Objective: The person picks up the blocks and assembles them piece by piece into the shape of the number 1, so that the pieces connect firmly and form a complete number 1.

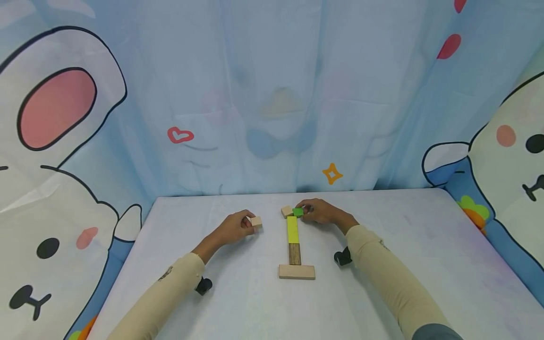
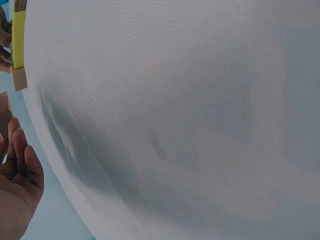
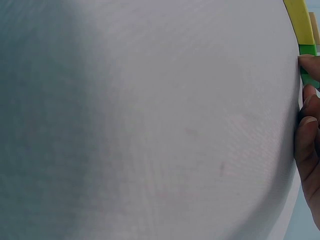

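My left hand (image 1: pixel 233 227) pinches a small plain wooden block (image 1: pixel 257 222) at its fingertips, left of the block arrangement. At the top of that arrangement my right hand (image 1: pixel 318 210) grips a green block (image 1: pixel 298 212) between thumb and fingers. Next to the green block, on its left, lies another plain block (image 1: pixel 286 211). Below these two a yellow block (image 1: pixel 292 230) lines up with a dark brown block (image 1: pixel 294 254), which meets a wide pale wooden plank (image 1: pixel 297 272). In the right wrist view the thumb rests on the green block (image 3: pixel 306 49), partly covering it.
A white cloth covers the table (image 1: pixel 238 302). Behind it hangs a light blue curtain (image 1: pixel 272 61) printed with cartoon animals. Small black wrist cameras (image 1: pixel 204 286) are worn under both sleeves.
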### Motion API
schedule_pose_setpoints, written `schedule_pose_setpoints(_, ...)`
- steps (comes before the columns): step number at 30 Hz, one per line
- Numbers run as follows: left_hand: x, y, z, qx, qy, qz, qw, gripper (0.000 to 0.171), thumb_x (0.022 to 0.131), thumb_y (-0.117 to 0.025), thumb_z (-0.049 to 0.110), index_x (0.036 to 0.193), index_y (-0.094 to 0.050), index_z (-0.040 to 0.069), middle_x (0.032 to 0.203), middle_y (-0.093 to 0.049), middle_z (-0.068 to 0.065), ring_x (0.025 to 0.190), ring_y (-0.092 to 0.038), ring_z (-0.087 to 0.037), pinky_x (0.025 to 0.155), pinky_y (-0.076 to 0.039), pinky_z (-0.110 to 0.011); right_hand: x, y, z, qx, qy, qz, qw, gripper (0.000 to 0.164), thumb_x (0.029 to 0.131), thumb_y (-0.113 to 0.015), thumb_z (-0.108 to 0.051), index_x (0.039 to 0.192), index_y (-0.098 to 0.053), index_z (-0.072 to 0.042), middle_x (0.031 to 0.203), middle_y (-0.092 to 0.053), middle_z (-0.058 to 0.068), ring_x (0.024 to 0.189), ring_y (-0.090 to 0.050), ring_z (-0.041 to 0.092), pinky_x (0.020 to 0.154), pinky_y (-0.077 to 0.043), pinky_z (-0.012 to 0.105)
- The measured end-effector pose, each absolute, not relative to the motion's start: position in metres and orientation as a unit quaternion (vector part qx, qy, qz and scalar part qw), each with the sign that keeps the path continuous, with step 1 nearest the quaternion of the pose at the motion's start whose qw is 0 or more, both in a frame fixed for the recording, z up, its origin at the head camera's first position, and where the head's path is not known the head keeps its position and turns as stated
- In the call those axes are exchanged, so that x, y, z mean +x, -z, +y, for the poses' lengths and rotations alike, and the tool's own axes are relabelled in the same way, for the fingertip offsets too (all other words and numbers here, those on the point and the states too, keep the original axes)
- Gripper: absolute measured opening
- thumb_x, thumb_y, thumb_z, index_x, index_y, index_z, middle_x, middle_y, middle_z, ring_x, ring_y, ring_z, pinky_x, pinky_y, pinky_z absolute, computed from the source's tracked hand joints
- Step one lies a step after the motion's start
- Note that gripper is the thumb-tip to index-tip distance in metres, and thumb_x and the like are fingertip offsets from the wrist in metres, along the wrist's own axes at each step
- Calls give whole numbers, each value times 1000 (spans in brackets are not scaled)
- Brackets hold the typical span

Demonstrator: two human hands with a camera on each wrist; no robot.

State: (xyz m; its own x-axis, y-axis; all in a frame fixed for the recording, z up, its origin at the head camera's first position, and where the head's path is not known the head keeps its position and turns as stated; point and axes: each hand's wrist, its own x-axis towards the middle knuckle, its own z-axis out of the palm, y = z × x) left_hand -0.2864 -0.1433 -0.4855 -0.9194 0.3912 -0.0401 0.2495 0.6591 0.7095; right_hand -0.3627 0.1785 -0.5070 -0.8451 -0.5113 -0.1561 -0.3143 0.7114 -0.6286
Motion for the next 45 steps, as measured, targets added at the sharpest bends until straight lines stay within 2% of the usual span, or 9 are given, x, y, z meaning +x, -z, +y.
schedule_pose_setpoints(6,-287,486,-138,175,-369,907,104,34,93,-71,12,124,-62,3,91,-63,-2,78,-56,-11,70,-47,-24,-361,506,180,-228,308,910,159,38,94,-68,-18,131,-64,-11,106,-63,7,96,-54,20,87,-44,39)
schedule_pose_setpoints(16,-287,489,-128,196,-363,906,99,34,92,-71,10,123,-62,1,90,-64,-3,74,-55,-9,65,-47,-22,-359,504,180,-227,316,907,160,38,94,-69,-17,131,-64,-10,104,-63,7,93,-53,20,84,-43,37)
schedule_pose_setpoints(31,-290,489,-120,199,-356,908,92,35,92,-71,12,123,-61,2,91,-63,-3,76,-55,-9,68,-46,-22,-363,508,181,-228,306,911,157,38,95,-68,-18,132,-63,-11,107,-63,7,96,-55,21,87,-45,40)
schedule_pose_setpoints(45,-289,489,-112,190,-359,908,101,36,92,-72,13,126,-61,4,91,-63,-2,76,-55,-10,67,-47,-23,-360,507,180,-231,305,911,155,38,95,-68,-18,132,-63,-10,106,-63,8,94,-55,20,85,-45,38)
